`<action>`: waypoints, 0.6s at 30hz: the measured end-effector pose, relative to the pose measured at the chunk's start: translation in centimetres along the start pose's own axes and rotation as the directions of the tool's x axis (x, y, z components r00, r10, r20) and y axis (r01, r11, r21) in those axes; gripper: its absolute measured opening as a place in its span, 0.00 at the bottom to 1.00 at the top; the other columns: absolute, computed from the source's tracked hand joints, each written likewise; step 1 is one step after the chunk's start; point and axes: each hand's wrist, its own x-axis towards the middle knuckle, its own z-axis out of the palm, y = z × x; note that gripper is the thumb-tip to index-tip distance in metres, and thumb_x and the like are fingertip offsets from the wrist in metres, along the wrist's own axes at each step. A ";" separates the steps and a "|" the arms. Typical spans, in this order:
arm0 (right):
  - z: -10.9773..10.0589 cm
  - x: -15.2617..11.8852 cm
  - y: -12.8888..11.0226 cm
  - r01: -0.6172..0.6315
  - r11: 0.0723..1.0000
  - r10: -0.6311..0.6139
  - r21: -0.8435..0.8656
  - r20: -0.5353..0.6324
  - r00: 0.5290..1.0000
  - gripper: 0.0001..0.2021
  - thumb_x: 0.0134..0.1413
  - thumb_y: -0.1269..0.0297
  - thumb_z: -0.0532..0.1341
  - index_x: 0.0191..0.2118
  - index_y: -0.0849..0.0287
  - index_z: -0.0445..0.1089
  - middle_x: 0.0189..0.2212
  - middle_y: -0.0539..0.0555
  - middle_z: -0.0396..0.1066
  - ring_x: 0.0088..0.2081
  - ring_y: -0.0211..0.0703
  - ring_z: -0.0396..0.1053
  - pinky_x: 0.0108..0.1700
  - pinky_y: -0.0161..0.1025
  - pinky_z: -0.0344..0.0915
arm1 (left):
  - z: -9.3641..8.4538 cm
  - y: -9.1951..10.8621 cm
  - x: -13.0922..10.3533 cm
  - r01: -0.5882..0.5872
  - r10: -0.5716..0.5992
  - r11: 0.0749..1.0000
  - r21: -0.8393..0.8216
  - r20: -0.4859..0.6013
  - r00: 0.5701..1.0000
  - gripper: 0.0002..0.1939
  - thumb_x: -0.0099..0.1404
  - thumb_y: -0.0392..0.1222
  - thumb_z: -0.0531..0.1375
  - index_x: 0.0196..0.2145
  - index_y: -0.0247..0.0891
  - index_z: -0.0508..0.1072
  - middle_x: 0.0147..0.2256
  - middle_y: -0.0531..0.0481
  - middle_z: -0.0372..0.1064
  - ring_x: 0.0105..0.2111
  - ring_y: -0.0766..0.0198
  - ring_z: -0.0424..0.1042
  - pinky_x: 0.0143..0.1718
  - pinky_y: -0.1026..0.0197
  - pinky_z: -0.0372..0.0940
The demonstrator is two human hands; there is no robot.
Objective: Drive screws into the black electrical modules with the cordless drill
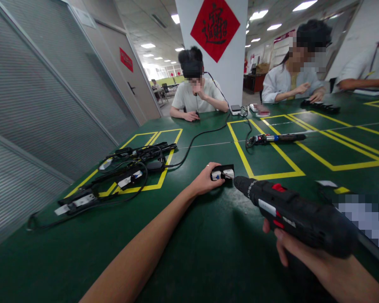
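Observation:
My right hand (pixel 303 248) is wrapped round the handle of a black cordless drill (pixel 290 208) with red switches. The drill points left and away from me. In front of its chuck, my left hand (pixel 210 179) grips a small black box-like part (pixel 230 168) from its left side, on the green table. White and blue pieces show inside that part. The drill's tip is at the part's right side; I cannot tell whether a bit touches it.
Black cabled devices (pixel 135 168) lie at the left inside yellow tape outlines. A slim tool (pixel 278 138) with exposed electronics rests behind the drill on the green table (pixel 189 256). Across from me sits a person (pixel 197 94); two others are at the right. A cable (pixel 192 143) crosses the table.

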 end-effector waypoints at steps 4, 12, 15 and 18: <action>-0.1 0.0 -0.2 -0.003 1.000 0.003 0.019 -0.007 1.000 0.13 0.53 0.53 0.55 0.25 0.50 0.71 0.21 0.50 0.75 0.28 0.46 0.76 0.28 0.37 0.73 | 0.0 -0.1 0.0 -0.029 0.029 1.000 0.007 0.004 1.000 0.27 0.55 0.43 0.62 0.52 0.37 0.63 0.48 0.44 0.63 0.49 0.56 0.65 0.52 0.54 0.61; 0.3 -0.3 -1.3 -0.040 0.997 0.043 0.061 -0.049 0.998 0.16 0.52 0.53 0.55 0.19 0.50 0.69 0.19 0.49 0.73 0.24 0.43 0.73 0.27 0.36 0.72 | 0.0 0.0 -0.1 -0.035 0.035 0.999 -0.004 0.009 0.999 0.29 0.53 0.40 0.63 0.53 0.37 0.61 0.48 0.44 0.62 0.47 0.57 0.66 0.51 0.54 0.62; 0.4 -0.4 -1.5 -0.035 0.996 0.041 0.084 -0.068 0.997 0.14 0.51 0.54 0.56 0.20 0.51 0.70 0.19 0.49 0.72 0.22 0.42 0.71 0.25 0.35 0.72 | 0.0 0.1 -0.2 -0.036 0.036 0.999 -0.001 0.012 0.999 0.30 0.53 0.41 0.63 0.53 0.37 0.61 0.48 0.44 0.62 0.48 0.57 0.65 0.51 0.54 0.62; 0.5 -0.5 -1.4 -0.026 0.998 0.030 0.049 -0.095 0.995 0.17 0.52 0.55 0.55 0.16 0.51 0.69 0.21 0.50 0.74 0.20 0.41 0.71 0.25 0.35 0.72 | 0.0 0.1 -0.1 -0.025 0.025 1.000 -0.005 0.011 1.000 0.28 0.55 0.43 0.63 0.52 0.37 0.62 0.48 0.44 0.62 0.47 0.57 0.65 0.51 0.55 0.62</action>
